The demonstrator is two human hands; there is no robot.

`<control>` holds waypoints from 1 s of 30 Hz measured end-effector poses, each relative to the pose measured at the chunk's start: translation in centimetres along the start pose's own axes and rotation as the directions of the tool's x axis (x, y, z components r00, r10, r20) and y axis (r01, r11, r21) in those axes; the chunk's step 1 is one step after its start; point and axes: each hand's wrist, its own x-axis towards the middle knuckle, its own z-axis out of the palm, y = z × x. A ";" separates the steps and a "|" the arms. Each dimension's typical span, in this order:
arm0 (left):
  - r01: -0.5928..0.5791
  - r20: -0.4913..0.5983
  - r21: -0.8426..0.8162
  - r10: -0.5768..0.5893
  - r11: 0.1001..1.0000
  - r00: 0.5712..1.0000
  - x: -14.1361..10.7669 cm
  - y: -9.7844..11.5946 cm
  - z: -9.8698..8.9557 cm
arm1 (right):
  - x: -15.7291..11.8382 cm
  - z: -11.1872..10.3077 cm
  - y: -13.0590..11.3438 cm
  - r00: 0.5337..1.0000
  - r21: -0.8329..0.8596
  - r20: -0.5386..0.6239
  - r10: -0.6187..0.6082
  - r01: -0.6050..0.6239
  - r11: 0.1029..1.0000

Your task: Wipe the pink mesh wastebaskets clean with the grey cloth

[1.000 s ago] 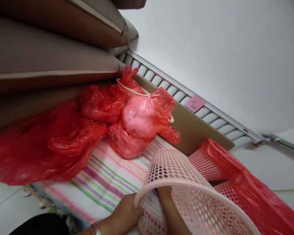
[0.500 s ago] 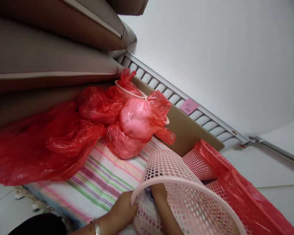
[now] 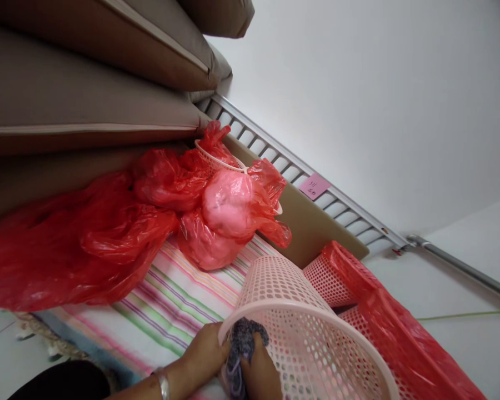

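A pale pink perforated plastic basket (image 3: 291,283) lies tipped on its side, its wide mouth towards me. My left hand (image 3: 208,350), with a silver bangle at the wrist, grips the near left part of its rim. Inside the mouth, my right hand (image 3: 261,369) is closed on a crumpled dark grey-purple cloth (image 3: 242,347), pressing it by the basket's left wall. The lower end of the cloth runs out of view at the bottom.
Red plastic bags (image 3: 229,205) sit heaped on a striped sheet (image 3: 166,300). More pink baskets in a red bag (image 3: 383,316) lie at right. Grey-brown cushions (image 3: 91,83) stack at upper left. A pink note (image 3: 314,186) hangs on the metal rail (image 3: 266,133) along the wall.
My right hand has come from deeper in the basket towards its mouth, and the dark cloth in it now shows clearly. My left hand stays on the rim.
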 end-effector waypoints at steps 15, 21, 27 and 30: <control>0.057 -0.027 0.072 -0.056 0.996 0.998 0.4 0.1 -0.2 | 7.0 -2.4 -1.4 0.992 0.025 -0.030 0.124 -0.124 0.992; 0.112 0.008 0.050 -0.113 0.992 0.994 0.6 0.5 -0.1 | 10.0 -2.8 -1.6 0.987 0.022 -0.061 0.150 -0.149 0.989; 0.109 0.013 -0.008 -0.109 0.994 0.994 0.8 0.7 -0.1 | 11.1 -2.8 -1.3 0.983 0.032 -0.076 0.165 -0.163 0.986; 0.101 0.006 -0.011 -0.101 0.995 0.995 0.7 0.8 -0.1 | 10.9 -2.9 -1.3 0.981 0.026 -0.090 0.169 -0.168 0.986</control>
